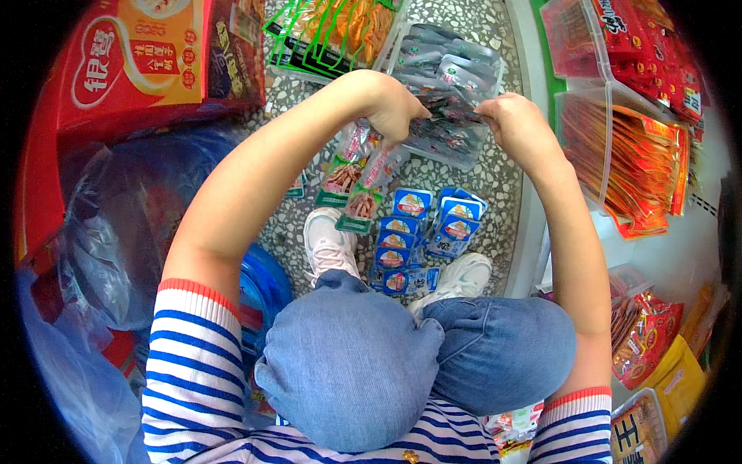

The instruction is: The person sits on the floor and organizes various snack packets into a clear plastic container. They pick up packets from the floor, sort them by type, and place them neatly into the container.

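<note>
A clear plastic bin (484,139) full of small grey and dark snack packets (432,46) stands on the speckled floor. My left hand (397,110) is at the bin's left side, thumb and finger pinching the edge of dark packets. On the right, my right hand (503,116) pinches the other end of dark packets over the bin. Below my left hand lie two clear snack pouches (363,200) with green bottoms; whether its lower fingers touch them, I cannot tell. Blue snack packets (397,240) lie in overlapping groups between my white shoes.
A clear bin of orange snack packs (342,29) stands behind. Red cartons (133,58) and blue plastic wrapping (133,232) are at the left. Along the right, beyond a pale ledge (527,232), are bins with red and orange snack packs (637,168). My knees are below.
</note>
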Motion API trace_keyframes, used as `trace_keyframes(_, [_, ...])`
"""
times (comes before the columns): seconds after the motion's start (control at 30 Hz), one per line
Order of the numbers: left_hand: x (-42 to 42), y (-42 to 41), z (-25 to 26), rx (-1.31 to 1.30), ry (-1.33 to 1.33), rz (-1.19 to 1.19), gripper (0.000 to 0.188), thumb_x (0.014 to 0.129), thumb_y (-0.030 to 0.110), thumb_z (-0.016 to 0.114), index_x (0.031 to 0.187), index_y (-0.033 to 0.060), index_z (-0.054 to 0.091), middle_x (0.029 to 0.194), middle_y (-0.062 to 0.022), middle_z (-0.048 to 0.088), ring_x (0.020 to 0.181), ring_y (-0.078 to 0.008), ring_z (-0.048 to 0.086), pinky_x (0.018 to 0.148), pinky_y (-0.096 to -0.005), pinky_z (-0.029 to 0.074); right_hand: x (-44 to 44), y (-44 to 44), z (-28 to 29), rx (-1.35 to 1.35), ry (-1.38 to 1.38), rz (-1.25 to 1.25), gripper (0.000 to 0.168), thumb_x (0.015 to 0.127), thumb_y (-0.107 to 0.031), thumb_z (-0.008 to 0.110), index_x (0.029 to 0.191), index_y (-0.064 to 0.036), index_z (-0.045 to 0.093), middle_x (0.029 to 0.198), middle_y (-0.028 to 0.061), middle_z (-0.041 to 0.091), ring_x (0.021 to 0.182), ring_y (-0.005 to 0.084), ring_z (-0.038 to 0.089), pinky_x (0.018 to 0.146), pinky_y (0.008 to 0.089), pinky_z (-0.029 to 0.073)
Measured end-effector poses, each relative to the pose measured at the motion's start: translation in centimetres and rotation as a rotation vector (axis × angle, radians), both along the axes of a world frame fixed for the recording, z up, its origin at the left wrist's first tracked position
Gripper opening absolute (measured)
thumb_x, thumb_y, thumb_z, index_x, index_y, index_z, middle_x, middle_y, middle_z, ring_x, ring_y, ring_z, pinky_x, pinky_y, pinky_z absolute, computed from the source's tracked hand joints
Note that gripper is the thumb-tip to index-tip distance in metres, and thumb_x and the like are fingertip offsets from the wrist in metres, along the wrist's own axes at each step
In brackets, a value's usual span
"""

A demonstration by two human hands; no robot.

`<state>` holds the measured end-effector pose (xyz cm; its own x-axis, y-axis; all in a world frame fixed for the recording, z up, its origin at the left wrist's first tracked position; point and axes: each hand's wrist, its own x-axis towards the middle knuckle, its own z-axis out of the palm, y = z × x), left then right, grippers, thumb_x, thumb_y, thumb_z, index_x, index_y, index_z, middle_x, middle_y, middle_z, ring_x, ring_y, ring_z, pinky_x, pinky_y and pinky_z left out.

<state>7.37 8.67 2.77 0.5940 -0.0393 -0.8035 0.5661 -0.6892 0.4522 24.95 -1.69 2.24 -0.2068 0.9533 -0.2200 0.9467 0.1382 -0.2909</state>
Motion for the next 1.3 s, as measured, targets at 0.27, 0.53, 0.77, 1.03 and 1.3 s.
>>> trace_keyframes(0.27, [0.2,0.0,0.0,0.005,0.027,-0.024,0.087,0.056,0.011,0.066,0.134,0.0089,0.028,0.127,-0.0168,0.043,0.116,-0.0277,0.043,0.092,-0.0356,0.037,-0.9,0.6,0.0,-0.039,-0.062,-0.052,0.021,0.068,0.004,0.052,0.084,-0.001,0.064,0.083,0.0166,0.057,0.082,0.0329,0.056,0.072,0.0391,0.046])
trace_keyframes(0.53, [0.6,0.4,-1.0,0.019,0.093,0.026,0.097,0.056,0.013,0.07,0.136,0.0043,0.017,0.122,-0.0218,0.046,0.112,-0.0289,0.047,0.089,-0.0339,0.039,-0.5,0.1,1.1,0.02,-0.021,-0.043,0.022,0.069,0.005,0.051,0.086,-0.001,0.063,0.082,0.0163,0.057,0.079,0.0335,0.056,0.072,0.0394,0.045])
trace_keyframes(0.77, [1.9,0.7,-1.1,-0.019,0.164,-0.059,0.102,0.054,0.013,0.072,0.137,0.0036,0.014,0.13,-0.0214,0.037,0.12,-0.0276,0.037,0.096,-0.0329,0.032,-0.4,-0.7,0.7,0.124,0.062,0.033,0.016,0.068,0.003,0.049,0.078,-0.001,0.061,0.08,0.0185,0.058,0.078,0.0331,0.058,0.069,0.0406,0.047])
trace_keyframes(1.03, [1.9,0.5,-1.8,-0.013,0.153,-0.105,0.097,0.055,0.012,0.071,0.135,0.0014,0.018,0.13,-0.0203,0.038,0.121,-0.0273,0.037,0.096,-0.0335,0.032,-3.1,1.1,2.1,-0.107,-0.195,-0.003,0.014,0.072,-0.004,0.05,0.078,0.001,0.062,0.085,0.0205,0.06,0.079,0.0344,0.06,0.069,0.0398,0.05])
trace_keyframes(1.3, [2.1,0.4,-2.0,-0.027,0.14,-0.14,0.095,0.054,0.012,0.071,0.134,0.0006,0.021,0.129,-0.0214,0.038,0.121,-0.0281,0.037,0.096,-0.0335,0.032,-3.0,1.1,-1.1,-0.058,-0.242,0.01,0.016,0.073,-0.007,0.051,0.081,-0.002,0.063,0.086,0.0174,0.062,0.081,0.0307,0.061,0.068,0.0402,0.05])
